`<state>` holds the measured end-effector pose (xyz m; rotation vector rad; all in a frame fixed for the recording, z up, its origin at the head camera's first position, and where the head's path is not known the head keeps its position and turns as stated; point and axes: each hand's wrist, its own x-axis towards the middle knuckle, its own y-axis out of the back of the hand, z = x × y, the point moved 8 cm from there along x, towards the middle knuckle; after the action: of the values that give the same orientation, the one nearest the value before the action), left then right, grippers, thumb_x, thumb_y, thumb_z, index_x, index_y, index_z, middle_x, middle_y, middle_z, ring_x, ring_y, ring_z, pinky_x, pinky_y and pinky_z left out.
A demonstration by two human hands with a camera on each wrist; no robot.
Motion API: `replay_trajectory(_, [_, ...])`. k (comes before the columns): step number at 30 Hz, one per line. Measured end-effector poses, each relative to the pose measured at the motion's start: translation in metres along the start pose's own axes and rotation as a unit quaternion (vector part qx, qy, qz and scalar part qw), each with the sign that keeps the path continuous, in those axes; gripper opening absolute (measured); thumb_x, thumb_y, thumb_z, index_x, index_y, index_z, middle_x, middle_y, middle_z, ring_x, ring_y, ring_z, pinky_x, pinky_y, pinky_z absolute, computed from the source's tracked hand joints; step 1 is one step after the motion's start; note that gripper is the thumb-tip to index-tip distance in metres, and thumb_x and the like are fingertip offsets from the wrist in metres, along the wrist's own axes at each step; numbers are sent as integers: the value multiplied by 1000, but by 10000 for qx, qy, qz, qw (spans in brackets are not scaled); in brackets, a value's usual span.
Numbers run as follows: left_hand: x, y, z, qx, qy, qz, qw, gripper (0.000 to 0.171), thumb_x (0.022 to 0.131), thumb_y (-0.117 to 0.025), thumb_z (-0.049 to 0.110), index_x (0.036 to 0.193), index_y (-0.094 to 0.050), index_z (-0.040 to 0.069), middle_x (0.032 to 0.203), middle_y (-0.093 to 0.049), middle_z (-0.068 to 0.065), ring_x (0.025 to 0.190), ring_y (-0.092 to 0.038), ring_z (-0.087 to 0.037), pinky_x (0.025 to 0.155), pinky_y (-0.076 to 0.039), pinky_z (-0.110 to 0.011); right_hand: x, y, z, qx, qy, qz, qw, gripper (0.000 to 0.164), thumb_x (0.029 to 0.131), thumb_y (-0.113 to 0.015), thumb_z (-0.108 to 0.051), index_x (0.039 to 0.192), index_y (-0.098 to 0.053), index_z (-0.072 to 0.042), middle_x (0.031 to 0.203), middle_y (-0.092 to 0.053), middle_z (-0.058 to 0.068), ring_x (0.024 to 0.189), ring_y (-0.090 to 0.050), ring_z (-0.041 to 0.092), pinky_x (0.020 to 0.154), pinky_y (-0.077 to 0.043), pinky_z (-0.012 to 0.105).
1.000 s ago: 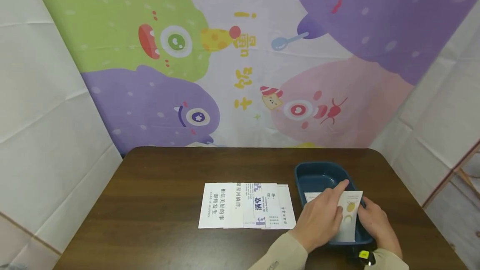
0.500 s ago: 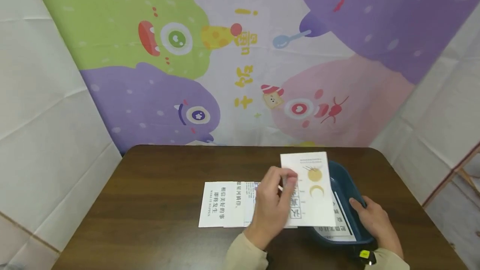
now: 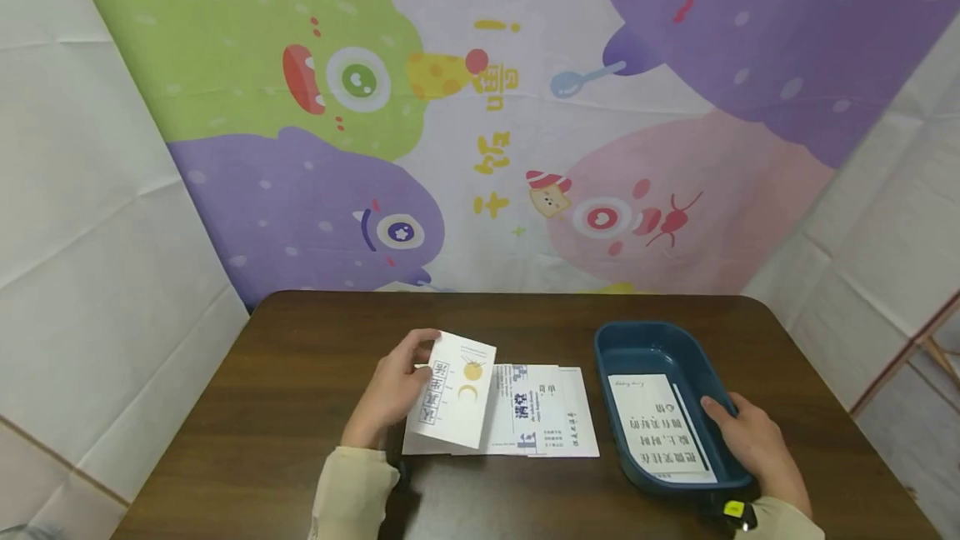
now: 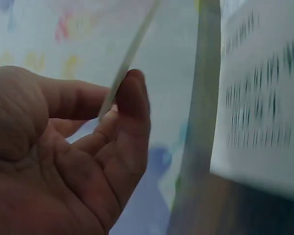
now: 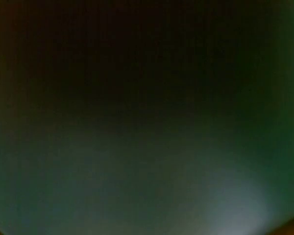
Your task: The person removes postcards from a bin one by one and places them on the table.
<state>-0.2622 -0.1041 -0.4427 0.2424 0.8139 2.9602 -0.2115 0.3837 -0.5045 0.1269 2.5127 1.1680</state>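
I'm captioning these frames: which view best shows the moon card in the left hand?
The head view: the moon card shows its printed face. The left wrist view has it nearly edge-on, pinched by the left hand. The right wrist view is a dark blur, showing none of it.

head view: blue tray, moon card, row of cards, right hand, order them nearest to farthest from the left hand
1. Moon card: pinched in the left hand.
2. Row of cards: on the table, partly hidden behind it.
3. Blue tray: beyond the row, to the right.
4. Right hand: farthest right, gripping the tray's right rim.
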Motion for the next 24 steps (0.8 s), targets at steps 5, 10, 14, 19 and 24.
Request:
replay_trajectory(5, [0,28,-41,505,541,-48,9972,53,89,-51,-5,140,-46,11,107,-63,-19,92,-59,-28,75,-49,-43,0,1,0,8,-34,-25,10000,88,99,-34,-59,140,-24,18,132,-40,46,112,-45,54,98,-34,70])
replay_trajectory(10, [-6,38,-64,639,958,-277,9930,54,91,-52,-3,143,-39,6,114,-62,-23,96,-58,-33,71,-52,-42,1,1,1,-11,-59,-67,10000,89,98,-33,-60,140,-24,18,133,-38,46,114,-44,55,99,-34,70])
replay_trajectory(14, [-10,36,-69,822,1088,-486,9895,54,92,-55,3,143,-38,3,118,-61,-28,98,-61,-34,71,-56,-46,2,1,2,-44,-26,-53,10000,89,98,-33,-60,140,-25,19,132,-38,46,114,-44,55,98,-34,70])
replay_trajectory(19, [-13,34,-67,1581,1301,-535,9773,60,88,-65,9,141,-38,-2,112,-65,-27,90,-63,-32,78,-53,-53,2,0,2,-67,-8,-64,10000,90,98,-32,-60,140,-24,19,133,-37,47,116,-42,57,99,-34,70])
replay_trajectory(24, [-14,34,-63,2385,1452,-278,9598,68,79,-74,13,138,-44,-3,111,-65,-26,87,-62,-36,76,-50,-59,2,-1,2,-84,-13,-83,9999,90,98,-32,-61,140,-24,19,134,-36,47,117,-41,57,99,-33,70])
